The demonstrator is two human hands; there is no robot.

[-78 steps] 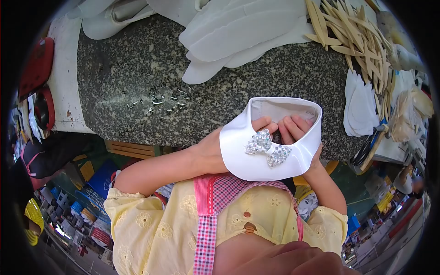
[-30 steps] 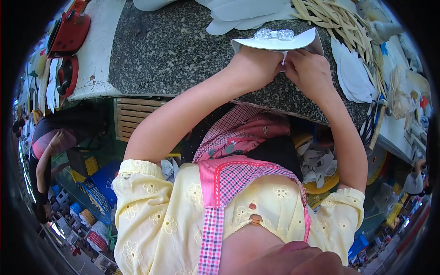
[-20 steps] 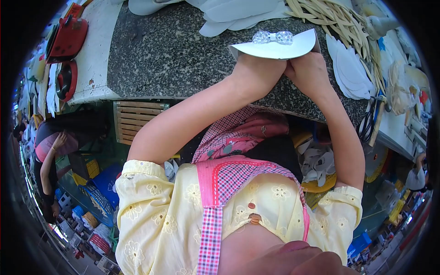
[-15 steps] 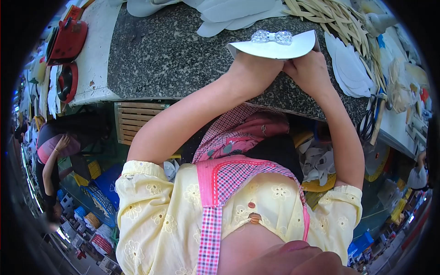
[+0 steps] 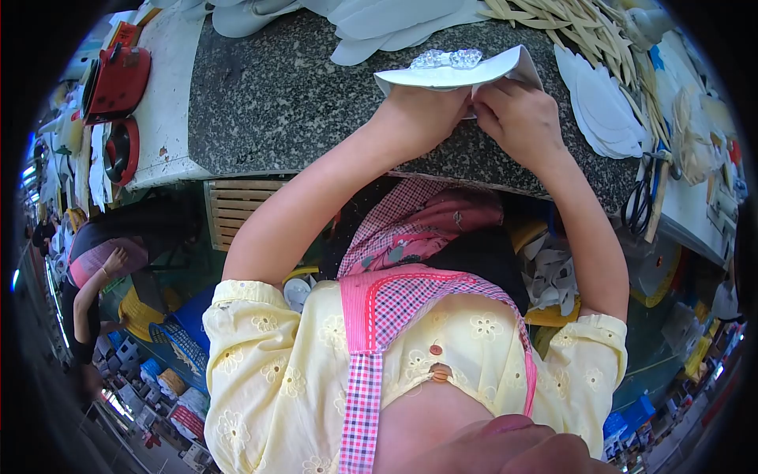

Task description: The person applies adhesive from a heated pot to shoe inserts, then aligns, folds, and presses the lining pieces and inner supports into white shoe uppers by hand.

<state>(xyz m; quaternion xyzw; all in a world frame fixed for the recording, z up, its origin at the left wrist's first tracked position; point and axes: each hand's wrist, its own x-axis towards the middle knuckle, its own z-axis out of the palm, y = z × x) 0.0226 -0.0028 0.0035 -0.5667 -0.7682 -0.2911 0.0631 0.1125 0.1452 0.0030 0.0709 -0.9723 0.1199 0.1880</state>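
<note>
A curved white shoe-upper piece point(image 5: 493, 69) with a clear, sparkling bow point(image 5: 446, 59) on top is held just above the stone slab. My left hand point(image 5: 418, 118) grips its left part from below, with the fingers mostly covered by the piece. On the other side, my right hand point(image 5: 517, 118) is closed with bent fingers at the underside and near edge. Both hands almost meet under the piece.
The speckled stone slab point(image 5: 268, 103) bears white cut pieces point(image 5: 596, 107) at right and tan strips point(image 5: 584, 28) behind. Black-handled scissors point(image 5: 639, 197) lie at the right edge. A red tape dispenser point(image 5: 122, 83) stands at left. A co-worker's arm point(image 5: 99, 280) shows at far left.
Both hands have moved slightly left with the white piece and its bow. My right fingers are curled further in at the underside, and the piece is tilted a little differently.
</note>
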